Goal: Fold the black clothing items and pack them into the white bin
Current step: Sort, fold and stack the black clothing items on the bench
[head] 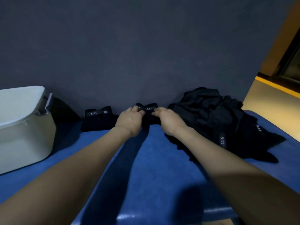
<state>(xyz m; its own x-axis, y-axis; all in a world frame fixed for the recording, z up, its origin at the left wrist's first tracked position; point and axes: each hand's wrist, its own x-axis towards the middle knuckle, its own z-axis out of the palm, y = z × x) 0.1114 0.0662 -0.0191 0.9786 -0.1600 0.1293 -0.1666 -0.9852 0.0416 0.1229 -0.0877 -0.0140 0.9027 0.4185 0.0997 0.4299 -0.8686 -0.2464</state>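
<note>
Both hands, left point(129, 121) and right point(167, 120), pinch a folded black garment point(149, 111) on the blue table point(162, 168), between another folded garment point(98, 118) and a black pile point(215, 120)

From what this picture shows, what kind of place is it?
Probably a garment packing or sorting station, not a home. A blue table stands against a plain dark grey partition wall, with a heap of unfolded black branded garments on one side and a white plastic bin on the other.
</note>
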